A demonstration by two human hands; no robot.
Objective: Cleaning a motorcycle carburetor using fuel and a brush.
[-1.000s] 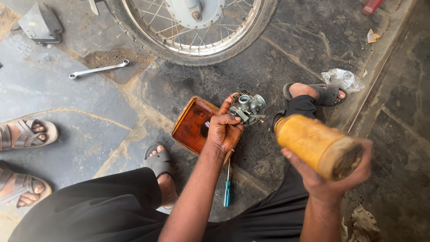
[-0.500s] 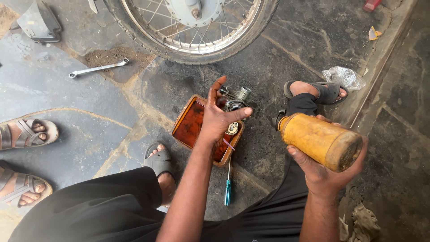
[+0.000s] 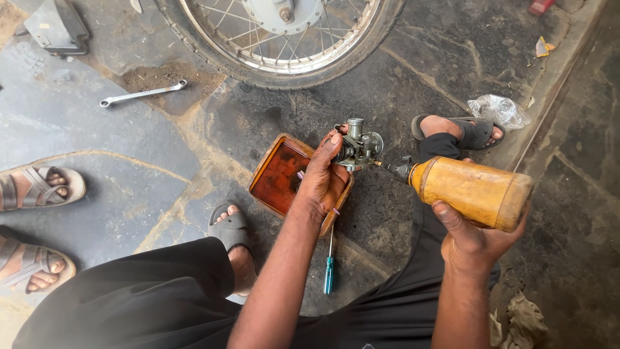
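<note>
— What is the left hand (image 3: 321,184) doing?

— Its fingers are clenched around a small grey metal carburetor (image 3: 359,145), held up just above the far corner of a shallow orange tray (image 3: 276,173) of reddish-brown liquid that sits on the stone floor (image 3: 413,84).

— And the right hand (image 3: 470,240)?

— It grips a yellow-orange plastic bottle (image 3: 471,191) from below, fingers wrapped around its wide end. The bottle lies nearly on its side, its dark nozzle pointing at the carburetor and sitting just beside it; I cannot tell if they touch.

— What lies around them?

— A blue-handled screwdriver (image 3: 329,268) on the floor near the tray, between the person's knees. A spoked wheel (image 3: 284,39) stands beyond the tray, a wrench (image 3: 143,94) lies well to its left, and a crumpled clear plastic bag (image 3: 497,111) rests by the person's sandalled foot (image 3: 462,129).
</note>
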